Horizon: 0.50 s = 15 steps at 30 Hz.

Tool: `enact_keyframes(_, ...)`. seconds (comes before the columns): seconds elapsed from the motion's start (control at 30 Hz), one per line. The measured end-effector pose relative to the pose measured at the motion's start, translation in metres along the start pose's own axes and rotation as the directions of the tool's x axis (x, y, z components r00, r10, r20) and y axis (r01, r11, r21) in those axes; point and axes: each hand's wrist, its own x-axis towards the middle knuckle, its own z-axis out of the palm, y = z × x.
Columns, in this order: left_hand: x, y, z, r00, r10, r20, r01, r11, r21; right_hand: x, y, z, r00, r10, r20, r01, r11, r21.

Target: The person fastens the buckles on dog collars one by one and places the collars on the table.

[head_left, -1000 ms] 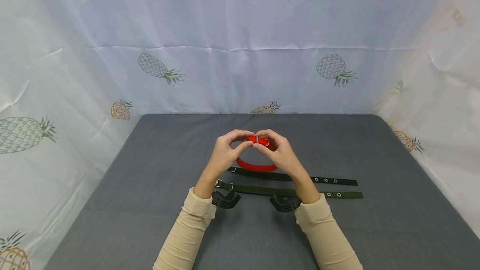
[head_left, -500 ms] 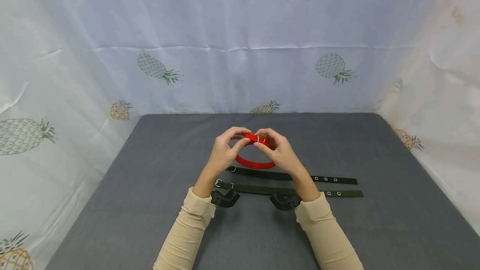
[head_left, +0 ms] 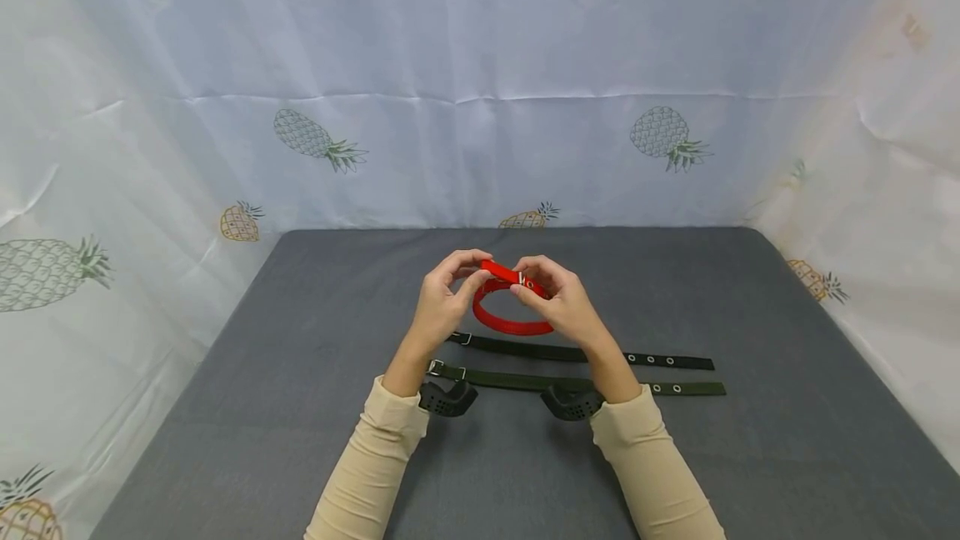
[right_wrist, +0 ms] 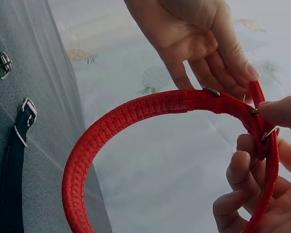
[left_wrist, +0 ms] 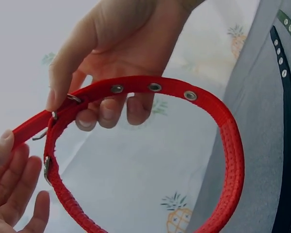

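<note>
Grey tabletop [head_left: 300, 340] bears two straps [head_left: 525, 348] [head_left: 517, 379] (right arm [head_left: 652, 465] overlapping); both hands [head_left: 440, 302] [head_left: 566, 304] pinch a red collar [head_left: 513, 327].

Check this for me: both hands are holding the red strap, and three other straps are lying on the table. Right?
Not quite: two other straps lie on the table, not three. The head view shows a black strap and a green strap. The left hand and right hand do hold the red strap.
</note>
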Motion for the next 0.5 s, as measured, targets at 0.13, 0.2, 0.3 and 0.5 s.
enact_keyframes(0.13,0.0012,0.0017,-0.0019,0.999,-0.005,-0.052,0.002,0.999,-0.049,0.0003,-0.0012,-0.0019,0.999,0.025,-0.035,-0.025,1.0,-0.006)
enact_keyframes(0.2,0.0016,0.0025,-0.0037,0.998,-0.005,-0.07,0.0,0.997,-0.073,-0.0001,-0.0008,-0.0027,0.998,0.038,-0.046,-0.038,0.999,-0.004)
enact_keyframes(0.3,0.0016,0.0035,-0.0052,0.997,-0.004,-0.073,-0.003,0.995,-0.098,-0.0006,0.0004,-0.0033,0.998,0.044,-0.04,-0.044,0.999,0.006)
enact_keyframes(0.5,0.0022,0.0018,-0.0031,0.995,-0.014,-0.098,0.0,0.99,-0.142,-0.0014,0.001,-0.0028,0.999,0.034,-0.018,-0.033,0.999,0.016)
